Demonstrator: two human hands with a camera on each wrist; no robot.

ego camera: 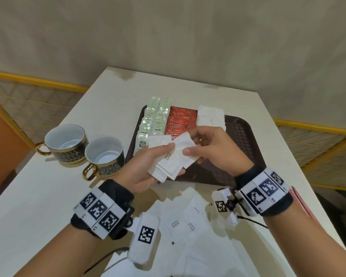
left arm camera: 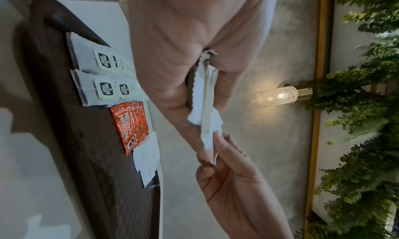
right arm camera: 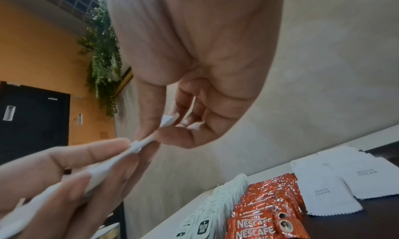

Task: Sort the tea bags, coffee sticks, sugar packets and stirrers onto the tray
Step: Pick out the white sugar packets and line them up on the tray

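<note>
My left hand (ego camera: 148,162) grips a fanned stack of white sugar packets (ego camera: 169,164) above the near edge of the dark brown tray (ego camera: 242,136). My right hand (ego camera: 206,145) pinches the top packet (ego camera: 183,145) of that stack between thumb and fingers. The stack (left arm camera: 206,109) shows edge-on in the left wrist view, and the pinched packet (right arm camera: 149,140) shows in the right wrist view. On the tray lie two rows of tea bags (ego camera: 154,122), a row of red coffee sticks (ego camera: 181,121) and white sugar packets (ego camera: 210,115). No stirrers are in view.
Several loose sugar packets (ego camera: 185,222) lie on the white table (ego camera: 48,196) near me. Two dark patterned cups with gold handles (ego camera: 66,143) (ego camera: 105,155) stand left of the tray. A pink item (ego camera: 304,202) sits by the table's right edge.
</note>
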